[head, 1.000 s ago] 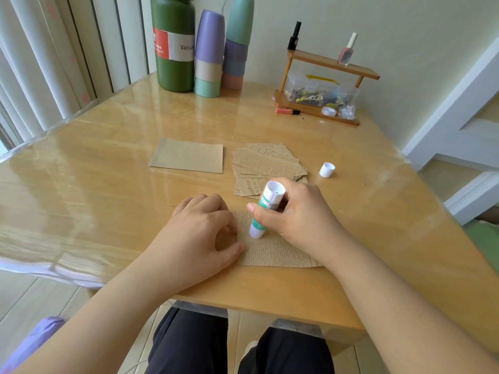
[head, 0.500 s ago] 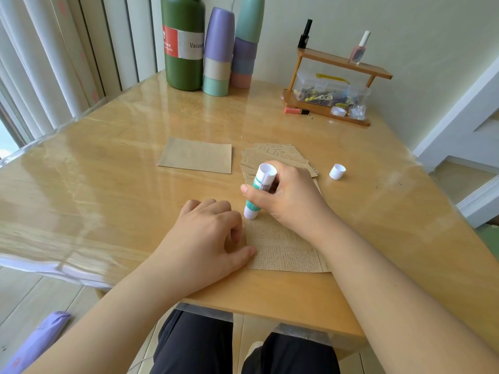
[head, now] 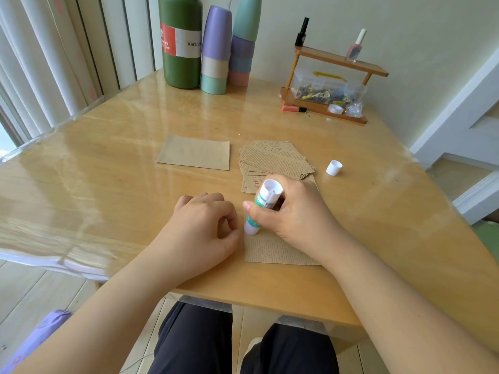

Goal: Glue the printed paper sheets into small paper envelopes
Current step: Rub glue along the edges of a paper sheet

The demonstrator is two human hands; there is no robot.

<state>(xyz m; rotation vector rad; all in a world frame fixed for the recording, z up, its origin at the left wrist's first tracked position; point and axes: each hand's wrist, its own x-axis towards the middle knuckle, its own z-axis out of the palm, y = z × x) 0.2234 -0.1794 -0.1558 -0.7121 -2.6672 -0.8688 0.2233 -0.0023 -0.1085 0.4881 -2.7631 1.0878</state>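
A brown printed paper sheet (head: 272,251) lies near the table's front edge. My right hand (head: 299,214) grips a white and green glue stick (head: 263,205), its tip down on the sheet's left edge. My left hand (head: 202,230) rests with curled fingers on the table at the sheet's left side, its thumb against the edge. Behind my right hand lies a loose pile of printed sheets (head: 272,160). A plain brown folded envelope (head: 194,152) lies flat to the left of the pile. The glue stick's white cap (head: 334,167) stands to the right of the pile.
At the back of the wooden table (head: 108,171) stand a green vacuum flask (head: 181,41) and stacked pastel cups (head: 216,49). A small wooden shelf (head: 329,85) with nail polish bottles and a clear box sits at the back right. Window blinds run along the left.
The glue stick slid away from me along the sheet's left edge, then came back toward me a little. My left hand kept its place at the edge.
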